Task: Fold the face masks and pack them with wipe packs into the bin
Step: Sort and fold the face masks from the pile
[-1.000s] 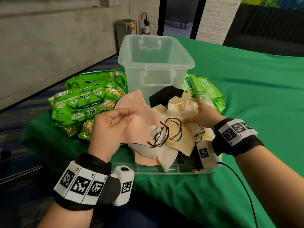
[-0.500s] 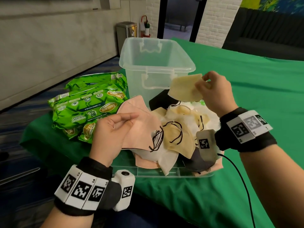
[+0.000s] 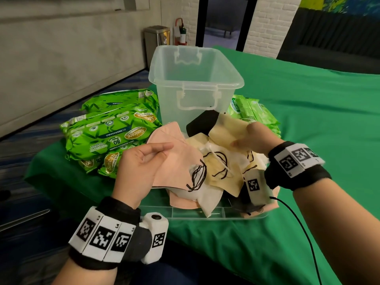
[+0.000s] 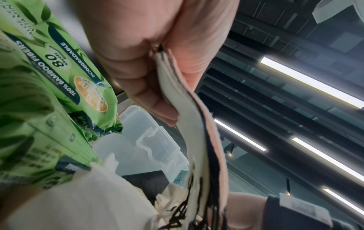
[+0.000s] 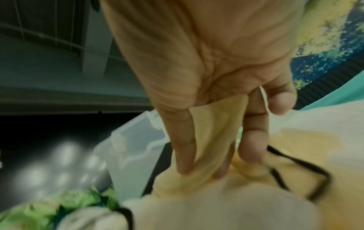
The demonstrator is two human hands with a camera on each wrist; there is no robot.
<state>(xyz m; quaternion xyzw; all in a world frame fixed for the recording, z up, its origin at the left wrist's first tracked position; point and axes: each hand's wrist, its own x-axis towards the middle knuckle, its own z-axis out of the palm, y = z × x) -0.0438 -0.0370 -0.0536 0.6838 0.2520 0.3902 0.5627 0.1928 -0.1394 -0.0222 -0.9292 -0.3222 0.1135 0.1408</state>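
The front green wipe pack (image 3: 112,138), seen upside down from the head view, carries the gold oval brand "Sanicare", a dark band reading "BIODEGRADABLE", a white round with "80", and the line "100% BAMBOO FIBERS", with "ALOE VERA" and "VITAMIN E" beneath. The left wrist view shows the same pack (image 4: 65,68) close up: "80 Sheets", "BIODEGRADABLE", "100% BAMBOO FIBERS". The lower pack (image 3: 111,164) shows another gold "Sanicare" oval. The left wristband (image 3: 102,237) has square coded markers with small labels "L3", "L4", "L5". Print on the lighter green packs (image 3: 249,112) right of the bin is too small to read.
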